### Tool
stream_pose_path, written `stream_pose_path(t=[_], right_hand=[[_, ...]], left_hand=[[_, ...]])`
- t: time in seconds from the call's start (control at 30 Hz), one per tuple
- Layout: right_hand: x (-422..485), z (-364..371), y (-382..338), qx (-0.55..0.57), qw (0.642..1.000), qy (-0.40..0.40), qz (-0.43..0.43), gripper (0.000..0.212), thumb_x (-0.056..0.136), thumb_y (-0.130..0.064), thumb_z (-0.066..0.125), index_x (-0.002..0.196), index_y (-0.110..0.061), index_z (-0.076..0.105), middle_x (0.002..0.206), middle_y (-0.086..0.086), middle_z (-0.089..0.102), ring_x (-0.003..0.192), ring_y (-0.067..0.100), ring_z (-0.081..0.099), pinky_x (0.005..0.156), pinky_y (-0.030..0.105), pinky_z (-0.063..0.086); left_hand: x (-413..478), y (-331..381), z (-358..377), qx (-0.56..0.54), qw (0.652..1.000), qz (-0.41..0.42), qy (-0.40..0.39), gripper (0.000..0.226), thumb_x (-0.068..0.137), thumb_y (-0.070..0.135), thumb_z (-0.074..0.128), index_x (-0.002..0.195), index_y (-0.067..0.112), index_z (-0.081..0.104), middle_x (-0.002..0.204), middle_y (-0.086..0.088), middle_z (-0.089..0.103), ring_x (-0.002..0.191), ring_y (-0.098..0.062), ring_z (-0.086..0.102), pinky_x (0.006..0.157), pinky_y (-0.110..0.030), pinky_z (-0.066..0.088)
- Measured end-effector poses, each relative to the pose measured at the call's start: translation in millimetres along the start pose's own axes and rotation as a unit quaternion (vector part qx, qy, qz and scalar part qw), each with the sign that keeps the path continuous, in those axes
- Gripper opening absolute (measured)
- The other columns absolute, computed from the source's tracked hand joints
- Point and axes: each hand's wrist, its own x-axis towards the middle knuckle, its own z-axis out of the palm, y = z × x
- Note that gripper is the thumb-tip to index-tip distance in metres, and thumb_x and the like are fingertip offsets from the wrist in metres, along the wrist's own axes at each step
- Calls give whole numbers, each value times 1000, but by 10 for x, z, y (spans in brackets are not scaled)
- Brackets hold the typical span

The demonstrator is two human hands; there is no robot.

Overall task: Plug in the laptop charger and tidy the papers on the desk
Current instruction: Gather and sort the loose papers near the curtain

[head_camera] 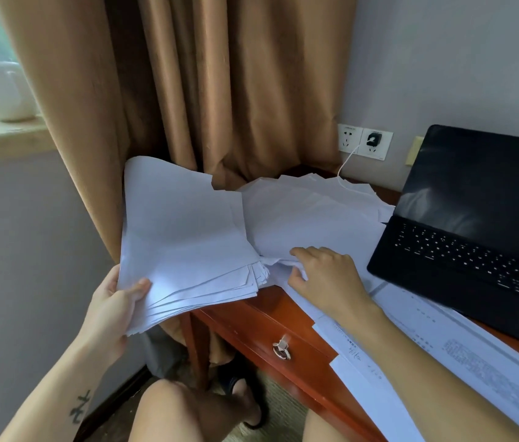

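Observation:
My left hand [114, 301] grips the near corner of a thick stack of white papers [181, 237], held fanned out past the desk's left end. My right hand [325, 275] lies on loose white sheets [309, 218] spread over the desk, its fingers curled and pinching a sheet edge. A black charger plug [372, 139] sits in the wall socket, and its white cable [346, 169] runs down behind the papers. The open black laptop [475, 224] stands to the right with a dark screen.
The reddish wooden desk [252, 317] has a drawer with a ring pull [281, 349]. Printed sheets [443, 355] lie along the front edge under my right forearm. Brown curtains [220, 90] hang behind, with a second free socket [349, 138]. My knees are below the desk.

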Motion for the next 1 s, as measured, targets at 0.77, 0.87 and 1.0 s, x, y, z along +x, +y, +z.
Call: stream_pose_path(t=[0.77, 0.87, 1.0], right_hand=[[43, -167, 320, 292, 936, 98, 168, 25, 102, -29, 57, 118, -16, 71, 101, -1, 75, 84, 13, 69, 68, 19, 53], [35, -182, 380, 364, 921, -84, 112, 21, 99, -36, 62, 112, -27, 75, 107, -18, 74, 100, 2, 66, 92, 27, 55], [11, -183, 400, 379, 909, -161, 66, 17, 95, -38, 67, 108, -31, 75, 106, -22, 71, 104, -4, 63, 94, 23, 52]], left_hand=[[-333, -26, 3, -73, 996, 50, 32, 38, 100, 0, 60, 131, 23, 62, 119, -7, 73, 93, -30, 69, 77, -40, 53], [-328, 15, -4, -84, 994, 56, 35, 39, 100, 0, 60, 131, 24, 62, 118, -6, 74, 92, -28, 70, 74, -39, 53], [-277, 71, -41, -87, 994, 68, 25, 39, 100, 2, 61, 130, 27, 63, 119, -5, 75, 98, -30, 71, 78, -41, 55]])
